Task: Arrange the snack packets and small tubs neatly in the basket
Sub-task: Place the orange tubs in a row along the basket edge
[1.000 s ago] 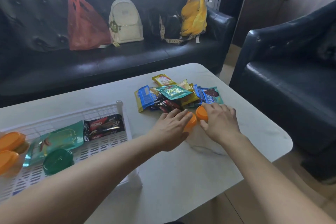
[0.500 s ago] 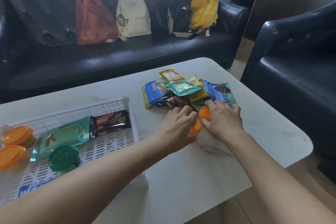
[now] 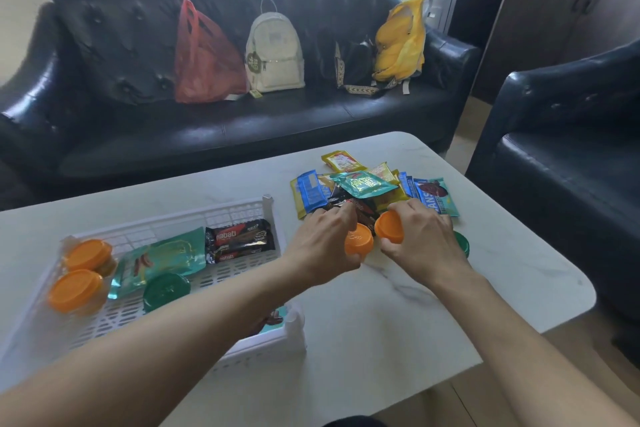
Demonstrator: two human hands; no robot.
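Left hand (image 3: 327,246) is curling its fingers round one orange-lidded tub (image 3: 360,244); right hand (image 3: 424,241) is gripping a second orange-lidded tub (image 3: 389,229), tilted. Both tubs are sitting just beside each other at the near edge of the snack packet pile (image 3: 367,189) on the white table (image 3: 398,305). The white basket (image 3: 242,215) is lying to the left, holding tubs and packets.

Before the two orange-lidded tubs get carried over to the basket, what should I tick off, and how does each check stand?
1. Left hand grips left orange tub: ok.
2. Right hand grips right orange tub: ok.
3. Tubs lifted off the table: cannot tell.
4. Bare floor left in the white basket: ok.
5. Lids seated tight: cannot tell.
6. Green tub behind the right hand clear of the path: ok.
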